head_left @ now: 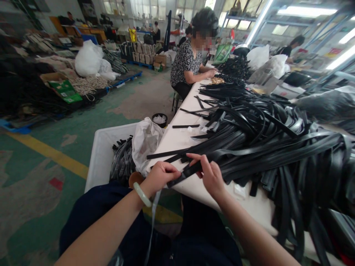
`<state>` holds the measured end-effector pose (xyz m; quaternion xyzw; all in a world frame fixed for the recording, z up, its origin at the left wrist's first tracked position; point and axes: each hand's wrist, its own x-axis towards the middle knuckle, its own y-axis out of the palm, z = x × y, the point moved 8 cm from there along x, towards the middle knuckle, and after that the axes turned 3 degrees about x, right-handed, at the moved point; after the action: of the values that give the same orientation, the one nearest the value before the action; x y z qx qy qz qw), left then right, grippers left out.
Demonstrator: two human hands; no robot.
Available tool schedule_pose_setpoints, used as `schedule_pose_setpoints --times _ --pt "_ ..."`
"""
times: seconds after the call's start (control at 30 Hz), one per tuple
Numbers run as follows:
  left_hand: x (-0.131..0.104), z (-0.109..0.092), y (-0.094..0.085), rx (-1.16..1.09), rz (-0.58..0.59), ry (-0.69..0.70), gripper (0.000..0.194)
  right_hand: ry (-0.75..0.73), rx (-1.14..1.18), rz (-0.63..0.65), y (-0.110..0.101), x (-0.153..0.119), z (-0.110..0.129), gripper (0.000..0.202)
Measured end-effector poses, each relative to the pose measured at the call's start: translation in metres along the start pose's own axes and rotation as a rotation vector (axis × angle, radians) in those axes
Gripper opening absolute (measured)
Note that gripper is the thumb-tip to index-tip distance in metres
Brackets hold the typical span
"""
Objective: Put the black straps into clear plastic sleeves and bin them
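With the clock face centred on the working hands and twelve straight ahead, a black strap (191,170) is held at the centre, above the near edge of a white-topped table (191,98). Near its lower end, at eight o'clock, it is pinched between the thumb and fingers of the left hand (163,173); farther up it is gripped by the right hand (212,175), whose index finger is extended across it. A pale bracelet (142,194) is worn on the left wrist, and a thin pale strip (152,229) is hung below at seven o'clock. A large heap of black straps (266,136) is spread over the table from one to three o'clock. Toward nine to ten, a white bin (95,162) is filled partly with dark strips (122,159), and a white bag (146,138) is draped over its table side. At twelve, farther along, a co-worker (184,62) in a patterned top is seated, hands placed near a small golden-coloured pile (217,80).
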<state>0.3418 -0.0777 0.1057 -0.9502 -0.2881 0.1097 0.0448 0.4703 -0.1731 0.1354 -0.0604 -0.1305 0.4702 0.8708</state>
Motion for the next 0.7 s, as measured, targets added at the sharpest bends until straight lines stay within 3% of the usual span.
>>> schedule_pose_setpoints --times 0.13,0.23,0.3,0.37,0.43,0.53,0.7 --pt "0.0 -0.003 0.002 -0.087 -0.017 0.047 0.021 -0.238 -0.119 0.172 0.038 -0.018 0.015 0.041" --pt "-0.001 -0.003 -0.003 -0.05 -0.039 0.035 0.022 -0.072 0.165 0.19 0.037 -0.01 0.007 0.044" --pt "-0.001 -0.001 -0.007 -0.003 -0.054 0.004 0.022 0.084 0.443 0.081 0.025 0.001 -0.002 0.048" --pt "-0.001 -0.001 -0.009 0.034 -0.07 0.009 0.022 0.137 0.571 -0.032 0.015 0.007 -0.006 0.05" --pt "0.0 -0.002 -0.01 0.045 -0.073 0.037 0.022 0.083 0.49 -0.058 0.015 0.004 -0.003 0.046" --pt "-0.001 -0.003 -0.009 0.037 -0.077 0.08 0.022 -0.042 0.245 -0.001 0.027 -0.008 0.004 0.041" --pt "-0.003 -0.004 -0.003 -0.005 -0.055 0.092 0.02 -0.06 0.052 0.083 0.038 -0.02 0.003 0.038"
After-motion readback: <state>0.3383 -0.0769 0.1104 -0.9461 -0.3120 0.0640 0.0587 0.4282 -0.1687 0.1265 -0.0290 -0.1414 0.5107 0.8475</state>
